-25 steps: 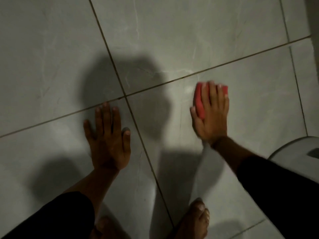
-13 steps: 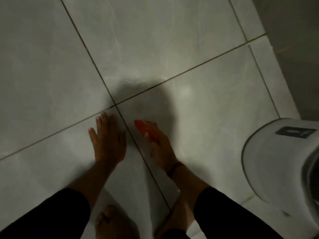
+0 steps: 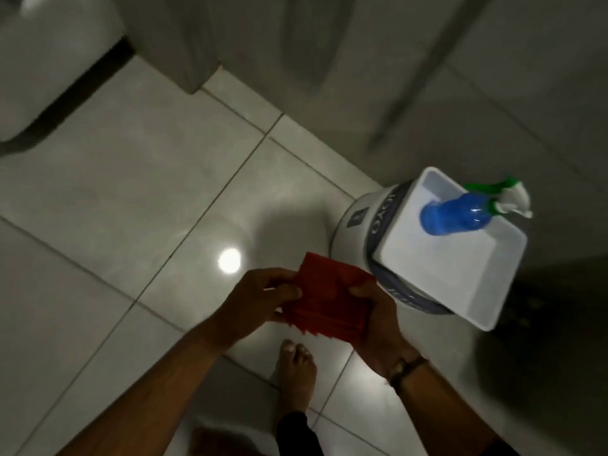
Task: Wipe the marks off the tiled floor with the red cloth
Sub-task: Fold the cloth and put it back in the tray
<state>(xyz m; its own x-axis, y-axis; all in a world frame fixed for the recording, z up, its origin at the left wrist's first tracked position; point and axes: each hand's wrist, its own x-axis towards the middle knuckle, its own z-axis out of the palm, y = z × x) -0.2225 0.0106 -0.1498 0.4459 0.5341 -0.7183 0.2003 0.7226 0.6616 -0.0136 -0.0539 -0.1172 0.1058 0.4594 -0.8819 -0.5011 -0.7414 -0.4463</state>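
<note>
The folded red cloth (image 3: 332,299) is held in the air above the pale tiled floor (image 3: 131,205), between both hands. My left hand (image 3: 260,301) pinches its left edge with thumb and fingers. My right hand (image 3: 378,320) grips its right side, a dark band on that wrist. Both hands are well off the floor, and I look down from standing height. No marks on the tiles can be made out in the dim light.
A round white appliance (image 3: 362,225) stands at right with a white tray (image 3: 460,284) on top holding a blue spray bottle (image 3: 457,215). My bare feet (image 3: 296,370) are below the hands. Walls and a white fixture (image 3: 49,60) border the floor behind.
I have risen from crouching on the floor. My left hand left the tile and joined the right on the cloth, which is lifted off the floor. The view swung right toward the appliance.
</note>
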